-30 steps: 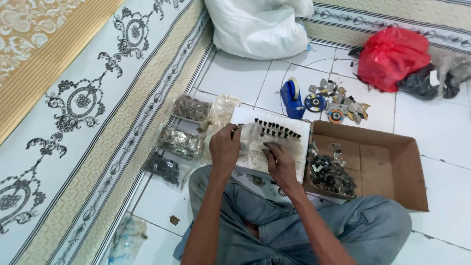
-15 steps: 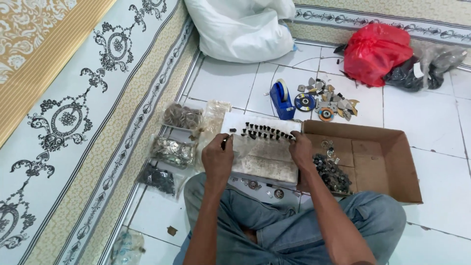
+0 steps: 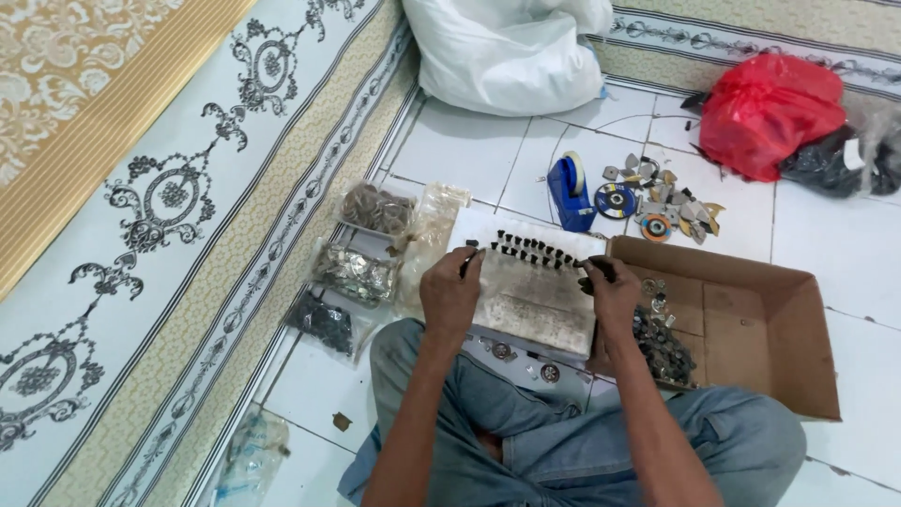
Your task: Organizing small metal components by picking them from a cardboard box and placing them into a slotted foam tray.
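Seated cross-legged on a tiled floor, we work over a white foam board (image 3: 535, 300) resting across our knees. Our left hand (image 3: 450, 293) is closed narrowly at the board's left edge, pinching a small dark part between thumb and fingertips; our right hand (image 3: 610, 291) grips the board's right edge, fingers curled around another small dark piece. Half a second ago both hands sat closer together and lower on the board; now they have spread to its two sides, and the view has shifted slightly.

Between our hands, along the board's far edge, runs a row of small black pieces (image 3: 530, 249) standing in the foam. Just right of our right hand lies an open cardboard box (image 3: 751, 329), a heap of dark metal parts (image 3: 662, 343) in its near corner. Left of our left hand lie three clear plastic bags (image 3: 355, 272) of small hardware, unmoved since the earlier picture.

Beyond the board sit a blue tape dispenser (image 3: 570, 192) and a scatter of grinding discs and metal scraps (image 3: 657, 197). Farther off, a red plastic bag (image 3: 770, 113) lies to the right, a large white sack (image 3: 507, 52) straight ahead, and a patterned mat (image 3: 141, 188) stretches far to the left.
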